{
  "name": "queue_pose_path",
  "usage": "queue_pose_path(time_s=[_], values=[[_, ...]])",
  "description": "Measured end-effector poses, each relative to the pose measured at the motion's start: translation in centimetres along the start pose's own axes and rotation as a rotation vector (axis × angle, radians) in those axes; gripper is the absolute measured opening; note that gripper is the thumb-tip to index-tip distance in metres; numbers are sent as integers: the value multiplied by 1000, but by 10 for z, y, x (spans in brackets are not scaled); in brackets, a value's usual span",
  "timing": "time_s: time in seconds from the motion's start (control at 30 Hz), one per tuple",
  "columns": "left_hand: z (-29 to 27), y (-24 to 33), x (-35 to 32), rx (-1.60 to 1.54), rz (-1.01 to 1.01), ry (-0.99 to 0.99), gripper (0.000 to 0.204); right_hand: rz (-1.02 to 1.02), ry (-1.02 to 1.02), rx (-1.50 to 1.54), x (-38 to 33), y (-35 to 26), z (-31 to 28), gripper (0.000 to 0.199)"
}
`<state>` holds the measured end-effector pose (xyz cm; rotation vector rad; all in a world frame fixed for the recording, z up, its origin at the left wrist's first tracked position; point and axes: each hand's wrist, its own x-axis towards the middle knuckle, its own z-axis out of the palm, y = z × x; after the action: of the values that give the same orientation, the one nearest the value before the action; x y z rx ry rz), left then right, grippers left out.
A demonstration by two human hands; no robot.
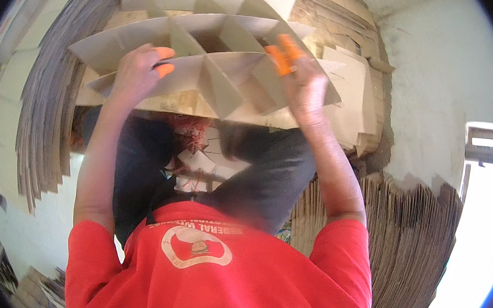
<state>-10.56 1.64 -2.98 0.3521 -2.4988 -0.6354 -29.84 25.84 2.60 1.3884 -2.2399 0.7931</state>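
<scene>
Both hands, left hand (pixel 137 75) and right hand (pixel 301 76), grip opposite ends of a cardboard divider grid (pixel 207 68); it looks light, floppy, easily bent, best held at outer strips.

A grid of interlocked grey-brown cardboard dividers (pixel 213 67), the kind that partitions a carton into cells, is held up in the upper middle of the view; the left hand (pixel 136 75) grips its left edge and the right hand (pixel 302 79) its right side. Behind it lie flat tan carton sheets (pixel 348 95), stacked against the white wall. More flattened cardboard stands on edge in a fanned stack at the left (pixel 44 115) and another at the lower right (pixel 411 239). A round white emblem (pixel 196 246) sits on the red shirt.
</scene>
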Motion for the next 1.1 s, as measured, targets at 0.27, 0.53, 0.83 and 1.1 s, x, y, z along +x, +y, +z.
queue_pose_path(time_s=[0.27,0.53,0.83,1.1], values=[[-3,-2,-4,15,27,133,39,828,-10,-683,-148,218,-53,78],[-7,-4,-5,27,-84,39,34,1144,-207,-501,-193,257,-70,87],[-8,1,-7,6,-84,40,31,989,167,-235,-176,282,-112,49],[-34,-4,-17,21,-101,121,36,861,427,-353,-113,202,-135,34]])
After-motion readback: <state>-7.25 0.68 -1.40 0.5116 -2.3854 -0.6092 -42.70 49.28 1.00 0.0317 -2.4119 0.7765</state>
